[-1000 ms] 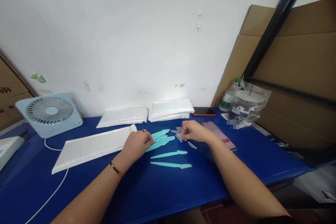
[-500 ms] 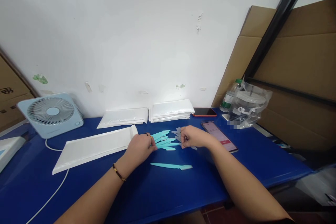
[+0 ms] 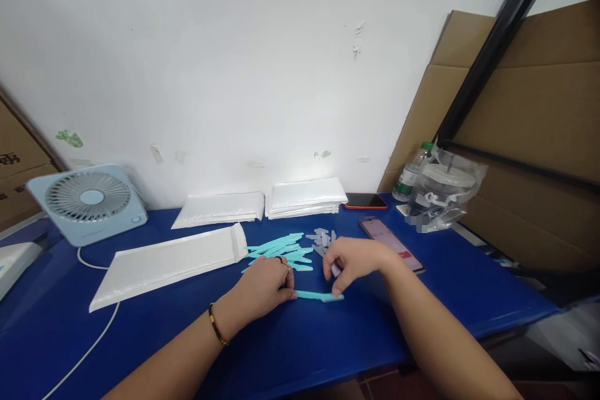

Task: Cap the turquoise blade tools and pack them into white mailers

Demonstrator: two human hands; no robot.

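A teal eyebrow razor (image 3: 314,295) lies crosswise on the blue table. My left hand (image 3: 267,284), wearing a ring and a bracelet, is closed on the razor's left end. My right hand (image 3: 359,262) is closed, its fingers bent around a small translucent cap (image 3: 335,270), partly hidden by the fingers. The thumb of that hand is at the razor's right end. Behind my left hand spreads a loose pile of teal eyebrow razors (image 3: 281,247). Several translucent caps (image 3: 322,237) lie in a heap right of that pile.
A long white padded mailer (image 3: 169,265) lies at left, with two stacks of white mailers (image 3: 307,197) by the wall. A fan (image 3: 91,200) stands at far left. Two phones, one a lit phone (image 3: 394,244), a bottle (image 3: 410,175) and a bagged cup (image 3: 443,190) are at right.
Both hands have come nearer to me, from the razor pile and the cap heap to the single razor. My left hand has taken hold of its left end.
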